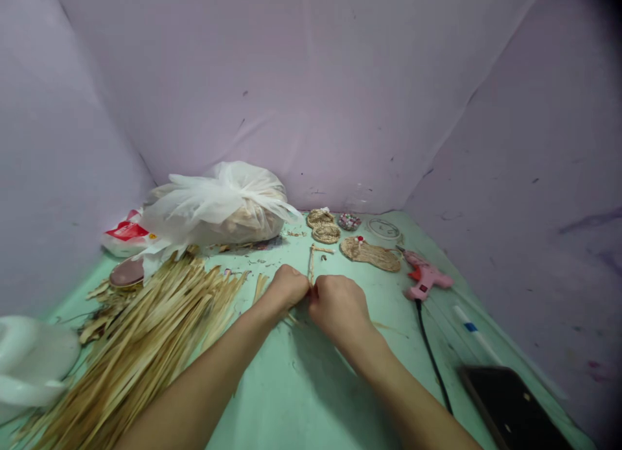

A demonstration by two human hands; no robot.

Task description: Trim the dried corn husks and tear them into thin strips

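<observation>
My left hand [290, 286] and my right hand [339, 305] are closed side by side over the middle of the green tabletop. Between them they grip a thin braid of dried plant fibre [311, 265], whose finished end bends to the right beyond my fists. Loose strands stick out near the left fist. To the left of my left arm lies a big bundle of dried fibre strips [140, 333]. A woven slipper-shaped piece [372, 253] with a red bead rests beyond my right hand, near two small round woven pieces [326, 233].
A tied white plastic bag [223, 203] stands at the back left, by a red-and-white packet [127, 235]. On the right lie a pink glue gun [427, 275] with a black cord, a pen [476, 333] and a phone [510, 404]. Beads [349, 222] sit at the back.
</observation>
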